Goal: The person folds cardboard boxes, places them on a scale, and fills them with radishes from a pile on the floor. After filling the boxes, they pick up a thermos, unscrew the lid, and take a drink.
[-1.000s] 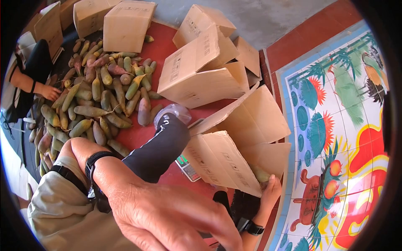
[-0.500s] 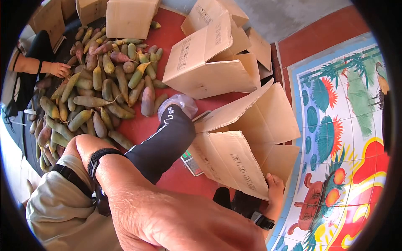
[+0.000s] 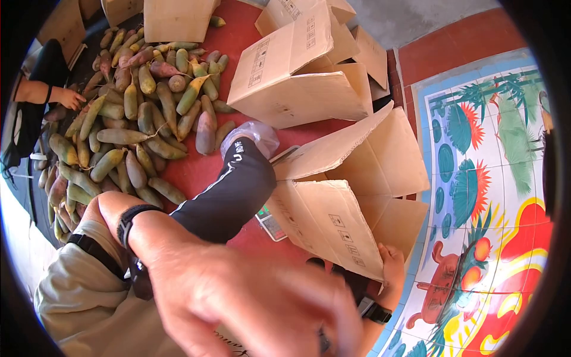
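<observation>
My right hand (image 3: 391, 262), with a watch at the wrist, grips the edge of an open cardboard box (image 3: 333, 220), its fingers over the rim at the lower right. The box tilts with its mouth facing right. Close to the camera, my left hand (image 3: 244, 291) spreads across the lower middle, blurred, its fingers apart and nothing visible in them. A black band circles that wrist. Partly behind the box, a scale (image 3: 272, 227) with a green display sits on the red floor. What lies under my left hand is mostly hidden.
Elongated green and pinkish root vegetables (image 3: 146, 119) lie heaped at the left, with another person's hand (image 3: 68, 98) at the pile's edge. More open boxes (image 3: 285, 65) stand beyond. A dark-trousered leg (image 3: 232, 190) with a plastic-covered foot (image 3: 256, 135) crosses the middle. Painted tiles (image 3: 470, 178) line the right.
My left hand has turned and shifted downward, bringing its blurred fingers into view. My right hand stays on the box edge. The camera view has shifted slightly.
</observation>
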The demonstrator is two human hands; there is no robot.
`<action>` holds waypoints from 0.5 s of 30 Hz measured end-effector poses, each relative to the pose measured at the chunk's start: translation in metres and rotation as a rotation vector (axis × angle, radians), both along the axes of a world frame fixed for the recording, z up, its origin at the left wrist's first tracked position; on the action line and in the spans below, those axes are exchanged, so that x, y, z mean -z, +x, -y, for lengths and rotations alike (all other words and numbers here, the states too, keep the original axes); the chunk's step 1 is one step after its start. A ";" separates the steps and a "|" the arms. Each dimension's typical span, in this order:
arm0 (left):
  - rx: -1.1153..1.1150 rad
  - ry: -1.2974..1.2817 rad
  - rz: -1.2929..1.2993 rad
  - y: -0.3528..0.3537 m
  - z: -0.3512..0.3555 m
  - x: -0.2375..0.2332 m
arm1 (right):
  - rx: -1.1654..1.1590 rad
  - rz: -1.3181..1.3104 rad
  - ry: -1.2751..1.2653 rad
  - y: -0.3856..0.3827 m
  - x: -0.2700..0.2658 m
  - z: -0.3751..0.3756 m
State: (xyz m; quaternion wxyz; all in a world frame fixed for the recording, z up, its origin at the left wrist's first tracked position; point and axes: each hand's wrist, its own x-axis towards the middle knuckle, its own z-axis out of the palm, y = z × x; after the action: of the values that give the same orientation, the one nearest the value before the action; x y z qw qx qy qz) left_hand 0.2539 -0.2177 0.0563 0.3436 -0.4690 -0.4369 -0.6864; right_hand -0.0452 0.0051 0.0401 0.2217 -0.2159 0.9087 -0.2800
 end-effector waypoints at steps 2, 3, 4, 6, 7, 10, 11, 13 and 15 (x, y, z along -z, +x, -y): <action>-0.221 -0.112 0.236 -0.002 0.019 0.002 | -0.048 -0.025 0.021 -0.002 0.000 0.000; -0.418 -0.091 0.313 -0.010 0.019 0.010 | -0.095 -0.048 0.043 -0.004 0.000 0.000; -0.619 -0.162 0.368 -0.017 0.020 0.014 | -0.104 -0.050 0.042 -0.007 0.002 -0.002; -0.828 -0.230 0.419 -0.032 0.023 0.021 | -0.138 -0.074 0.100 -0.014 0.005 -0.004; -1.007 -0.337 0.468 -0.039 0.024 0.025 | -0.142 -0.076 0.101 -0.013 0.004 -0.002; -1.239 -0.550 0.533 -0.059 0.027 0.037 | -0.147 0.000 0.107 -0.007 -0.003 0.001; -1.293 -0.659 0.548 -0.065 0.028 0.041 | -0.172 -0.010 0.155 -0.007 -0.005 0.001; -1.347 -0.689 0.566 -0.078 0.030 0.057 | -0.202 -0.021 0.201 -0.007 -0.006 0.001; -1.348 -0.828 0.675 -0.087 0.031 0.071 | -0.207 -0.027 0.214 -0.007 -0.005 0.000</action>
State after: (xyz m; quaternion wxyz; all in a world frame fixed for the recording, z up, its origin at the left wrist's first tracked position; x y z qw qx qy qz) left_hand 0.1671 -0.2489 -0.0145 0.3309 0.0323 -0.9162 -0.2239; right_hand -0.0525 0.0047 0.0453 0.2591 -0.2875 0.9091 -0.1543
